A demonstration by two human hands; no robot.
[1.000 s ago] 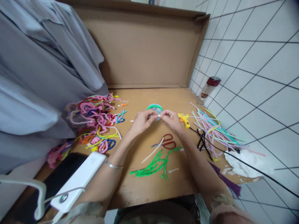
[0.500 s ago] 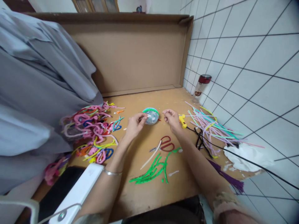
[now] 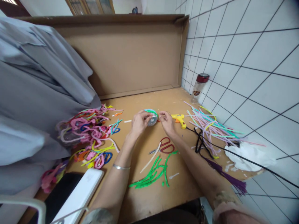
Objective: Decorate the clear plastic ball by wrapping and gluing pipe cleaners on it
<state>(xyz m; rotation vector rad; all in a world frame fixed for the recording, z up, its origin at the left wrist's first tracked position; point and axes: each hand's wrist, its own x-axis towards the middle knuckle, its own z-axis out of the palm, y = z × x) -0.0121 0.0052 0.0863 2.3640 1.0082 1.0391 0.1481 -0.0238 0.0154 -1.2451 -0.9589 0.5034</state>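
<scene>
Over the middle of the table, my left hand (image 3: 140, 122) is closed in a pinch at the near left edge of a clear round dish (image 3: 152, 121) with a green and pale blue rim. A tiny whitish bit shows by its fingertips, too small to name. Just right of the dish, my right hand (image 3: 166, 123) is also pinched, the fingertips close to the left ones; what they hold is hidden. A yellow glue gun (image 3: 179, 119) lies right beside that hand. Nearer me are red-handled scissors (image 3: 167, 145), a cream strip (image 3: 151, 159) and several green fuzzy stems (image 3: 151, 174).
Tangled colourful pipe cleaners (image 3: 91, 130) heap at left; straight pastel ones (image 3: 207, 124) lie at right near a red-lidded jar (image 3: 200, 87). A black cord (image 3: 247, 160) crosses past white tissue (image 3: 251, 157). A cardboard wall (image 3: 130, 59) stands behind; a white power bank (image 3: 79, 196) lies front left.
My right hand has moved left to the dish, close to my left hand, uncovering more of the glue gun. My left hand stays pinched at the dish. The view has shifted slightly.
</scene>
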